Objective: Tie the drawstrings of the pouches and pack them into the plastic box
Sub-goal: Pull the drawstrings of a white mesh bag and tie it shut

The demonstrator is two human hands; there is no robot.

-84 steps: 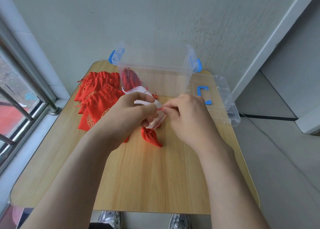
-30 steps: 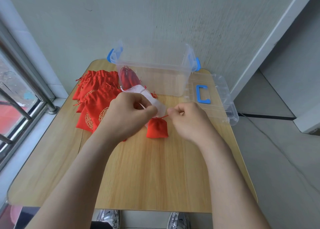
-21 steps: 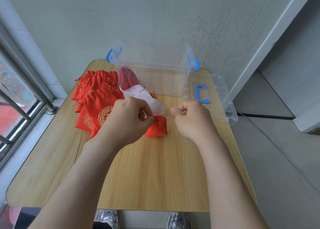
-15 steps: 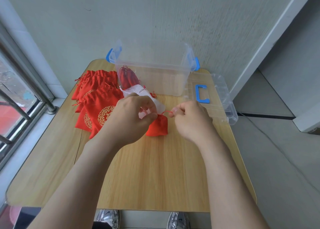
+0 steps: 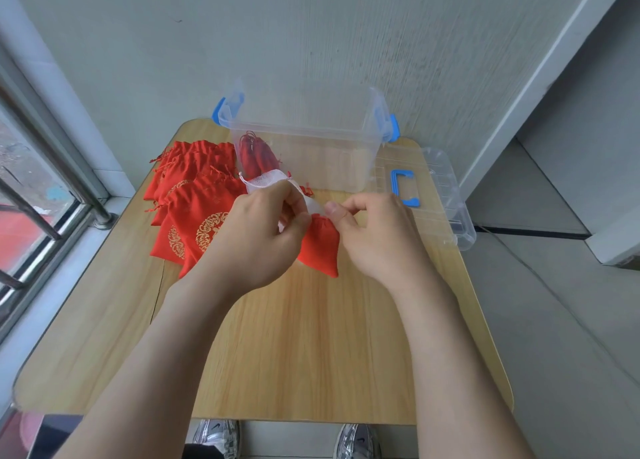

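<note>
Left hand [image 5: 256, 231] and right hand [image 5: 375, 238], fingers curled, pinch the gathered neck of a small red pouch [image 5: 320, 247] that rests on the table [image 5: 311, 354] between them. A white mesh pouch [image 5: 266, 180] shows just behind the left hand. A pile of red pouches [image 5: 194, 195] lies to the left. The plastic box [image 5: 311, 136] stands behind, holding red pouches in its left end; its lid [image 5: 440, 195] lies to the right.
</note>
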